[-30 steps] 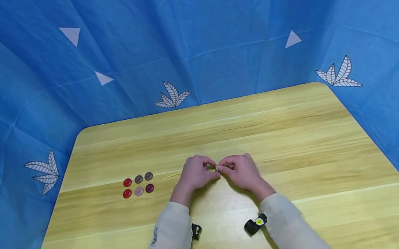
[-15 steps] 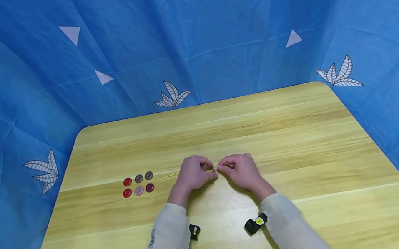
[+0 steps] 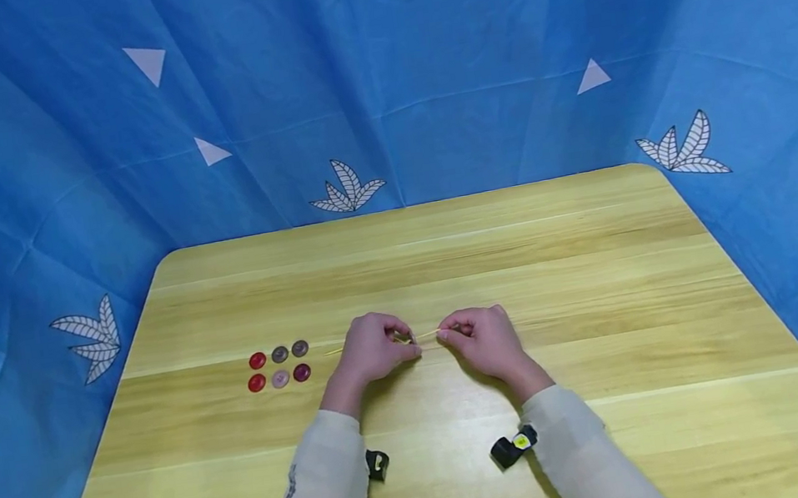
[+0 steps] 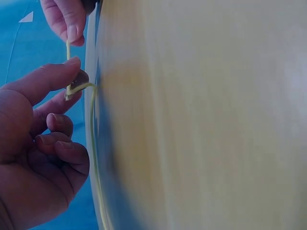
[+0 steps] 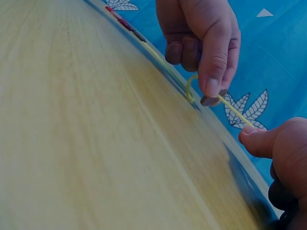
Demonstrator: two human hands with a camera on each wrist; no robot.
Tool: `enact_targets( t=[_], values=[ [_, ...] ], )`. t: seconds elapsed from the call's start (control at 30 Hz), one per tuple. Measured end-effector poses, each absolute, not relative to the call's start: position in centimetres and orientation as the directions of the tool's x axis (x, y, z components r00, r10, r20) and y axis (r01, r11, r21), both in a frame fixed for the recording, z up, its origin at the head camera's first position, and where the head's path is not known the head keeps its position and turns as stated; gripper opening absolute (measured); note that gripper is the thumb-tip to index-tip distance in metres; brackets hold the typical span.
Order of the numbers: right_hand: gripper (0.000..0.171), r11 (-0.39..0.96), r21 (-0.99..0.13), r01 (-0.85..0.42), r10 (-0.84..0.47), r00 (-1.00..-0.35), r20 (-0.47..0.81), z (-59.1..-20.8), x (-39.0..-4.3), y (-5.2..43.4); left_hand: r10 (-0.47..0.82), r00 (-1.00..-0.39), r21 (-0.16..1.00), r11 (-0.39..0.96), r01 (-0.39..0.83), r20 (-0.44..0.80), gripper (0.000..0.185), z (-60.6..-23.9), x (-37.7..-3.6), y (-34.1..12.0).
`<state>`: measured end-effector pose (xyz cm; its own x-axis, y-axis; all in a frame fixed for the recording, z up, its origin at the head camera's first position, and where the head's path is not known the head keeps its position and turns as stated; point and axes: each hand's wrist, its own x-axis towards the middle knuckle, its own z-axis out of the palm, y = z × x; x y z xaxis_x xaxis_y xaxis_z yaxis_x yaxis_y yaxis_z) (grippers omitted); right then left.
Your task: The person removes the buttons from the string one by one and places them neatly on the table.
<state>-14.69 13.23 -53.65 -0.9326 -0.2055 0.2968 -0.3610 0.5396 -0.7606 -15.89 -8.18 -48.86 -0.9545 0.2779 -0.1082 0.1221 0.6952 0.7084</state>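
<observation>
My left hand (image 3: 372,347) pinches a small dark button (image 4: 80,78) between thumb and index finger, its other fingers loosely curled. A yellow string (image 4: 94,148) runs through the button. On one side it trails down to the table; on the other, a short taut length stretches to my right hand (image 3: 485,342). That hand pinches the string's end between thumb and index finger, as the right wrist view shows. Most of the button is covered by the left fingertips. Both hands are just above the middle of the table.
Left of the hands, several buttons lie in two rows on the wooden table (image 3: 521,258): red buttons (image 3: 257,360), grey buttons (image 3: 280,355), a pale pink button (image 3: 281,379) and a maroon button (image 3: 302,373). A blue patterned curtain (image 3: 419,53) surrounds the table's back and sides.
My left hand has moved left with the button, away from the right hand. A length of yellow string now shows between the hands. The right hand has hardly moved.
</observation>
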Motion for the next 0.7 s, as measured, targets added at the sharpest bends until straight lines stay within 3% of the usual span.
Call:
enact_targets(
  t=[0.7],
  values=[
    [0.005,0.541,-0.760,-0.359,-0.194,-0.933,0.302,-53.8,-14.7,13.2,0.179,-0.979,0.716,0.696,0.057,-0.097,0.023,-48.6,-15.1,-11.7]
  ],
)
